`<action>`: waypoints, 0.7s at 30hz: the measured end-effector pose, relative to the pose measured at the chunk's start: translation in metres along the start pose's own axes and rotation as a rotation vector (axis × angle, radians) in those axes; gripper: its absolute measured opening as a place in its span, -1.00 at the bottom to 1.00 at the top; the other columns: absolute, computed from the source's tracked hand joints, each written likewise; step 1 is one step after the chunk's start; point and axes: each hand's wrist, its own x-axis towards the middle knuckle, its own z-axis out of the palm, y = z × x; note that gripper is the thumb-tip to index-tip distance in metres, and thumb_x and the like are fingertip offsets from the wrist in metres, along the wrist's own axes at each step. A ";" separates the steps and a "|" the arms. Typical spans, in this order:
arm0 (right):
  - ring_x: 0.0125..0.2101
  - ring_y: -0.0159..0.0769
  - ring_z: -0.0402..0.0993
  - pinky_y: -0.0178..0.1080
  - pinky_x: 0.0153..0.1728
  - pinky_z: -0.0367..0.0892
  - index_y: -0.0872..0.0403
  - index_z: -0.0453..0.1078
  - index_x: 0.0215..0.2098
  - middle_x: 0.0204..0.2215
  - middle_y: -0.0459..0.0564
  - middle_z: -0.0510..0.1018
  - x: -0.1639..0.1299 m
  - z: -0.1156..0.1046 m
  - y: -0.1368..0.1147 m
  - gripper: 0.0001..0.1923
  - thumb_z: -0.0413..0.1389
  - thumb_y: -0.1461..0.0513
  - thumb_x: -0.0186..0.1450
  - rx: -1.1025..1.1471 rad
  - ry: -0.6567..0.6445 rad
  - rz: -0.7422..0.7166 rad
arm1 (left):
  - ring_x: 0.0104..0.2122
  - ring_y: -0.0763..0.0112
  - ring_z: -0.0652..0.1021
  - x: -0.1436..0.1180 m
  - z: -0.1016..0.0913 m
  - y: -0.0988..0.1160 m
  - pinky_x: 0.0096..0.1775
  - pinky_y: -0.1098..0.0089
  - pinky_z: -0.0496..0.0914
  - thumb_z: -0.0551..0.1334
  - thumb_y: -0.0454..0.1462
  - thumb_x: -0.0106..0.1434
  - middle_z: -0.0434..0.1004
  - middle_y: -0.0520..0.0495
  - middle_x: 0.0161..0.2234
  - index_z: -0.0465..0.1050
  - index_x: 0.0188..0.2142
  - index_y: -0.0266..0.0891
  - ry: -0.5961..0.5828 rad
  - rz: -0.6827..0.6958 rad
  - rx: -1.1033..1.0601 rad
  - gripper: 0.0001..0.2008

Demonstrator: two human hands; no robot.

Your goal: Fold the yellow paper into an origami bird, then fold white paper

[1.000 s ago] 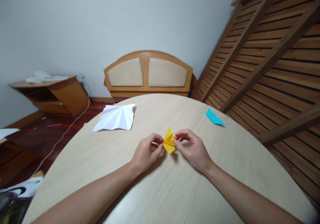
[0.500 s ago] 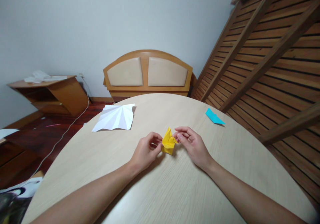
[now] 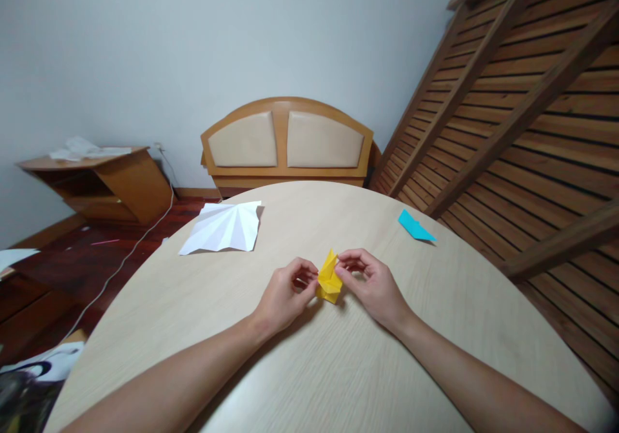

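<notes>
Between my two hands is a small yellow origami piece (image 3: 329, 283), folded with a point that rises at its top. My left hand (image 3: 289, 289) pinches its left edge between thumb and fingers. On the other side, my right hand (image 3: 371, 283) has its thumb and forefinger closed on the upper right part of the paper. The fingertips cover some of its folds. Both hands are just above the round pale wooden table (image 3: 309, 368).
A white creased sheet (image 3: 223, 228) lies at the table's far left. Toward the right edge rests a folded blue paper (image 3: 416, 227). Beyond the table stand a wooden headboard (image 3: 282, 137), a low cabinet (image 3: 130, 188) and a leaning slatted wooden frame (image 3: 512, 130).
My right thumb and forefinger have closed on the right part of the yellow origami, where they were looser before. The paper has shifted slightly right and down.
</notes>
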 end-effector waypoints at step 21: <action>-0.31 -0.22 0.63 -0.12 -0.22 0.50 -0.04 0.61 -0.18 -0.30 -0.05 0.71 -0.002 -0.007 -0.006 -0.83 0.23 0.32 0.32 -0.393 0.111 -0.508 | -0.31 0.36 0.57 -0.003 -0.005 -0.005 -0.23 0.33 0.48 0.13 -0.43 0.32 0.60 -0.13 -0.21 0.44 0.17 -0.18 -0.096 0.378 0.270 -0.55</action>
